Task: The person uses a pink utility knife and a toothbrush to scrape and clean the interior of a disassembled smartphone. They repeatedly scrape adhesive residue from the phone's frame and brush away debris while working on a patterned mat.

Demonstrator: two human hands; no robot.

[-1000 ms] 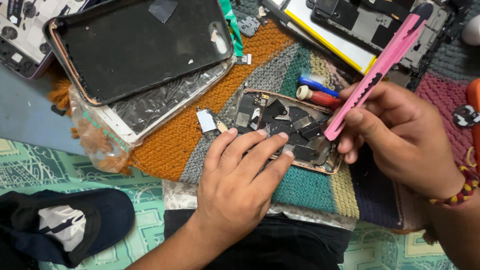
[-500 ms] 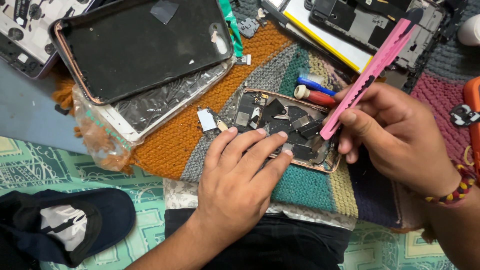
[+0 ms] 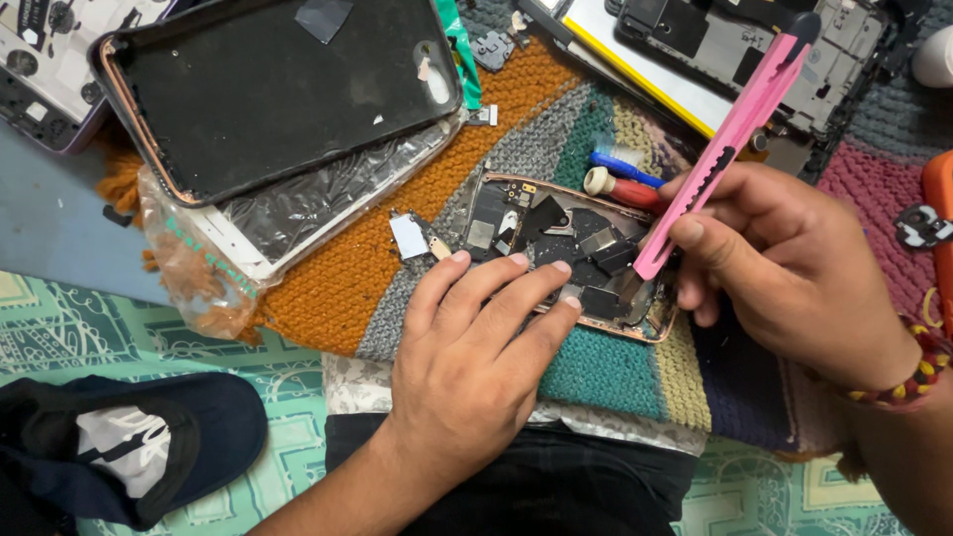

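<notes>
A: Now, in the head view, what is each hand doing?

B: The left hand [image 3: 476, 357] lies flat on the opened phone body [image 3: 571, 253], its fingers [image 3: 526, 288] slightly spread and pressing on the lower edge to keep it steady. The right hand [image 3: 784, 268] has its fingers closed around a pink utility knife [image 3: 730, 139], and the tip of the knife goes down into the phone at about 3 o'clock of its frame.

A: And where does the phone lie?

B: On a knitted mat [image 3: 367, 288] of orange, grey and green stripes, in the middle of the picture. At 10 o'clock from it there is a black back cover [image 3: 268, 89] over a plastic bag. At 1 o'clock I see a red-handled tool [image 3: 625, 189] with a small blue brush just beside it.

A: Which step is this, in your opinion?

B: I think it is prying or scraping an inner part loose. The blade itself I cannot see clearly. The next move, I judge, needs a small and shallow lever motion, with the left hand pressing firmly, because a slip could cut the near fingers or damage the boards.
</notes>
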